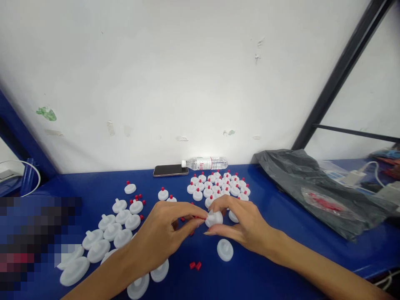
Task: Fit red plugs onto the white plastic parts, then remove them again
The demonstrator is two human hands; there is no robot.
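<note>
My right hand [246, 223] grips a white round plastic piece with a short nozzle [216, 220] by its rim, the nozzle turned left. Against that nozzle my left hand [168, 227] pinches a small red cap, mostly hidden by the fingers. Just below my right hand lies a bare white disc [225, 250]. Two loose red caps [195, 265] are nearer to me. Behind the hands stand several white pieces topped with red caps [217, 183]. Uncapped white pieces [112, 231] spread over the left, partly hidden by my left forearm.
At the wall lie a phone [170, 170] and a clear plastic bottle [208, 163] on its side. A dark grey plastic bag [293, 179] covers the right of the blue table [275, 266], with a clear packet of red pieces [326, 203] on it.
</note>
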